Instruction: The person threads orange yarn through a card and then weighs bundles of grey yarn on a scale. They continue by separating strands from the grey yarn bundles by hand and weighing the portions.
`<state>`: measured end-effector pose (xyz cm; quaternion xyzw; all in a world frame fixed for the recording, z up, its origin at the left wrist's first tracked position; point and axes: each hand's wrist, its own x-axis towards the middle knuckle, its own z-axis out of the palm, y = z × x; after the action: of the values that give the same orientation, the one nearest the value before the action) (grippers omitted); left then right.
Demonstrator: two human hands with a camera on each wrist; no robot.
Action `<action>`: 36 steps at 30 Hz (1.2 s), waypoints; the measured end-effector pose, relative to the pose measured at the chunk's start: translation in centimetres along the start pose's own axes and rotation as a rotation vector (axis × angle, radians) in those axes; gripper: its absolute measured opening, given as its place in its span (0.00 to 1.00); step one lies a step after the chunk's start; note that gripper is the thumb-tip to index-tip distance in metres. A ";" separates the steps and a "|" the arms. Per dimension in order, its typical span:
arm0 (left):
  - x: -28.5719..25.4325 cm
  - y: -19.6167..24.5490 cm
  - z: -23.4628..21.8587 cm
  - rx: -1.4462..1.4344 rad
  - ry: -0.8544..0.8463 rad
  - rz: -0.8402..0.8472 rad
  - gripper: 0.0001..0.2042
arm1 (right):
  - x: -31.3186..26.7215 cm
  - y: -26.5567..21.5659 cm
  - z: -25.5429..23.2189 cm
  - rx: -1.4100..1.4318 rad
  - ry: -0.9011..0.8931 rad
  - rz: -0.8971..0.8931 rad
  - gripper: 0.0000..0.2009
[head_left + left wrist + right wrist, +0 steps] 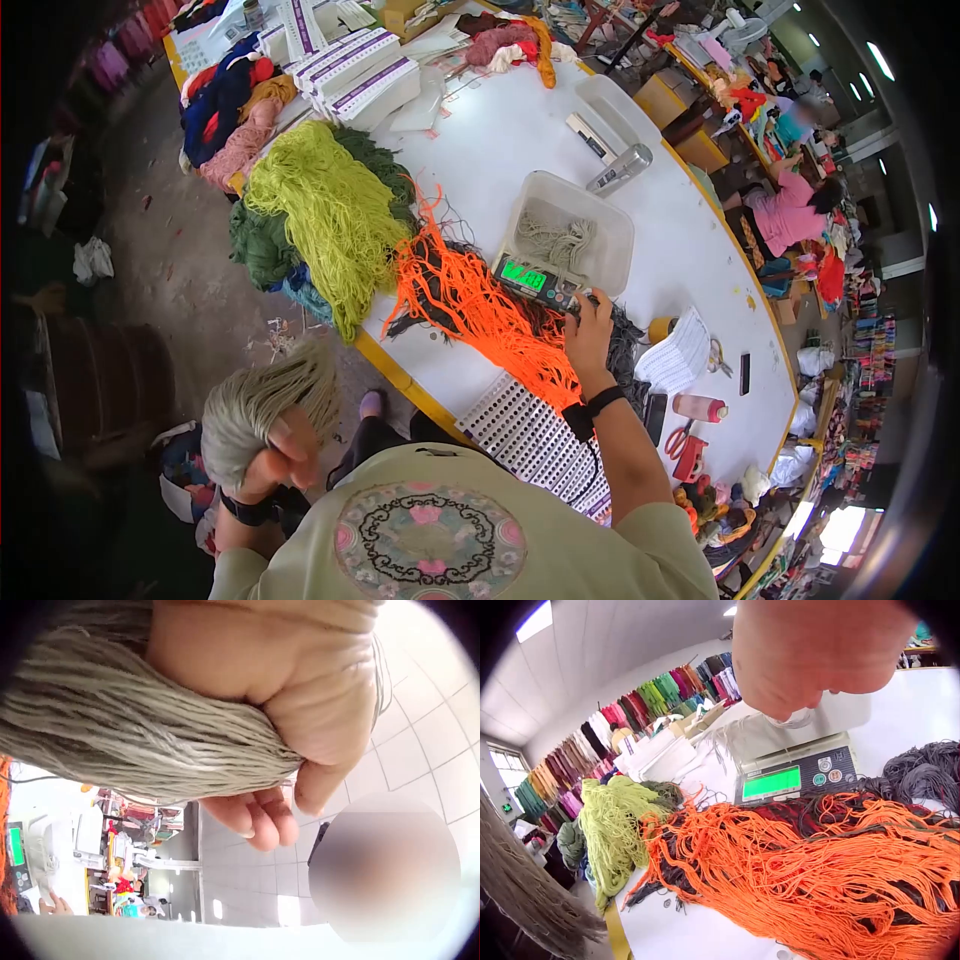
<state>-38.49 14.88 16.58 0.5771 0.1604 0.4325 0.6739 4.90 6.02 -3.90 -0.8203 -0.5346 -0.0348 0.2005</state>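
Raised off the table's near-left side, my left hand [280, 455] grips a bundle of grey-beige yarn [240, 410]. The left wrist view shows its strands [150, 735] gathered under the palm and thumb [322, 780]. My right hand [592, 335] touches the near corner of a clear plastic tray [625, 245], beside the digital scale [535, 282], whose green display is lit. Some grey-beige strands [555, 240] lie in the tray. In the right wrist view, my right hand [817, 660] hangs above the scale [799, 776], fingertips at the tray's rim.
Orange yarn [480, 310] lies over dark yarn in front of the scale, with lime-green yarn [325, 210] to its left. White boxes [350, 75] are stacked at the back. Red scissors [685, 450], a pink-capped bottle [700, 407] and a perforated sheet [530, 440] lie nearer.
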 end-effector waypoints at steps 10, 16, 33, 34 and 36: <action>-2.4 -1.9 -0.3 -0.230 0.227 -0.152 0.17 | 0.8 0.9 0.9 0.023 0.002 -0.023 0.19; -3.2 -1.3 0.1 -0.215 0.253 -0.142 0.17 | 2.2 -0.1 2.1 -0.095 -0.069 -0.005 0.21; 1.5 -1.6 0.8 -0.205 0.110 -0.182 0.34 | 1.0 -29.4 -11.7 1.363 -0.771 0.011 0.07; 1.4 -1.1 0.7 -0.206 0.103 -0.204 0.34 | 0.7 -30.2 -11.9 1.341 -0.699 -0.148 0.09; 1.0 -1.0 -0.2 -0.128 0.050 -0.175 0.33 | 0.2 -30.9 -11.7 1.299 -0.680 -0.174 0.08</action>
<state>-37.72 15.82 15.89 0.5056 0.1989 0.3956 0.7405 -20.72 12.67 15.91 -0.4562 -0.5431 0.5292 0.4656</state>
